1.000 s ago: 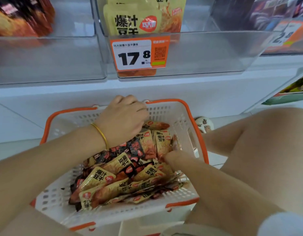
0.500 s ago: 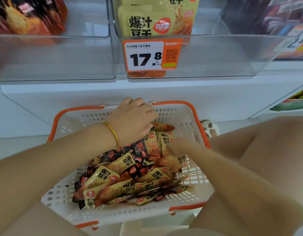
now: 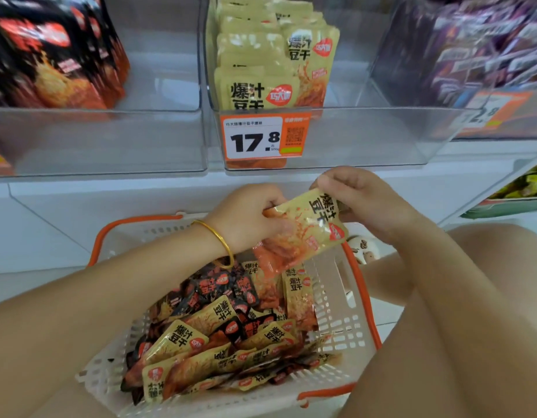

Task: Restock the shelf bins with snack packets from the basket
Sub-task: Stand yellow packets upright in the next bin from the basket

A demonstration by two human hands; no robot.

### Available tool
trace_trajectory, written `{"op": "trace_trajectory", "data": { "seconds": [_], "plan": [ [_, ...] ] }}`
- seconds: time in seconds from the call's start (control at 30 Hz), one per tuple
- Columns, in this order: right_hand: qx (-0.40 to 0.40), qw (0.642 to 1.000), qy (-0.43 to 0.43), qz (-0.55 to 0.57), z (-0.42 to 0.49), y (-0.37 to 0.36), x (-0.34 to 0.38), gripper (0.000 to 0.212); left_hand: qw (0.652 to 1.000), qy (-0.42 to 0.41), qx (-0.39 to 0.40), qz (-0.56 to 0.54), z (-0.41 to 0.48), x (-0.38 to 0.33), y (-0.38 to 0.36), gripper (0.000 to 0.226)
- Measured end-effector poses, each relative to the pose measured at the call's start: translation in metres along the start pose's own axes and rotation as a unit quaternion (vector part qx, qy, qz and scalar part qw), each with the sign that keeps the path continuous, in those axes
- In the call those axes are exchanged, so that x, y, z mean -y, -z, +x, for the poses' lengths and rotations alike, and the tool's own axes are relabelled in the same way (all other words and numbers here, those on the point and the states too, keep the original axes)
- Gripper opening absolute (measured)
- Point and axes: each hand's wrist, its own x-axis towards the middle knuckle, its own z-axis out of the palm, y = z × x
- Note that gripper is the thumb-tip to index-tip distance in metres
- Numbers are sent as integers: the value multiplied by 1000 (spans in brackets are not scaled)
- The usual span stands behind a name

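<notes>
Head view, yellow-orange snack packet (image 3: pixel 306 233), both hands gripping

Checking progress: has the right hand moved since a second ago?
Yes. The right hand has risen out of the basket, now above its far rim, pinching a yellow packet together with the left hand.

Orange price tag (image 3: pixel 262 137) on mid bin (image 3: pixel 351 140) front: "17.8", w/ QR code (image 3: pixel 294 135). Yellow packets (image 3: pixel 255 89) in that bin, held packet (image 3: pixel 309 227) & basket packets (image 3: pixel 185 336): "爆汁豆干". Right tag (image 3: pixel 484 114): blurred, approx "2.8".
</notes>
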Motion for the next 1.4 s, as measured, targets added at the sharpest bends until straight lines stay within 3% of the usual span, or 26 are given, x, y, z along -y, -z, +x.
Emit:
{"op": "trace_trajectory", "data": {
  "seconds": [0.1,0.2,0.3,0.37,0.43,0.53,0.6,0.7,0.8,0.97,1.03,1.17,1.27,1.33,1.4],
  "plan": [
    [5,980,-34,196,-15,4,7,53,990,-24,-91,-102,-3,-15,7,16],
    [25,976,-2,216,-29,-8,24,42,980,-71,-139,-125,-2,-33,15,16],
    [-37,972,47,225,-28,2,58,31,963,-123,-204,-127,1,-49,30,14],
    [-116,969,76,203,-19,23,86,18,943,-187,-277,5,3,-55,48,12],
    [-195,966,92,140,1,47,110,6,894,-238,-321,202,9,-53,66,29],
    [-243,968,61,-13,43,69,130,18,852,-222,-303,366,18,-41,82,43],
    [-202,974,-4,-103,70,67,131,28,844,-193,-283,413,21,-32,80,46],
    [-139,975,-81,-155,105,54,119,33,837,-178,-274,440,22,-25,77,50],
    [-185,963,-83,-178,129,48,111,39,831,-182,-283,444,22,-24,77,50],
    [-232,917,-51,-322,144,44,110,24,825,-189,-287,448,23,-21,77,51],
    [-222,910,-53,-347,144,42,110,34,824,-190,-288,449,24,-21,76,51],
    [-215,939,-72,-259,145,45,103,31,823,-189,-285,454,25,-20,76,51],
    [-204,939,-89,-263,139,48,106,31,822,-192,-284,455,22,-21,76,51],
    [-213,926,-97,-297,128,50,115,37,799,-231,-299,468,17,-23,73,46],
    [-247,913,-52,-320,109,55,122,30,766,-299,-318,472,8,-26,64,38]
  ]
}}
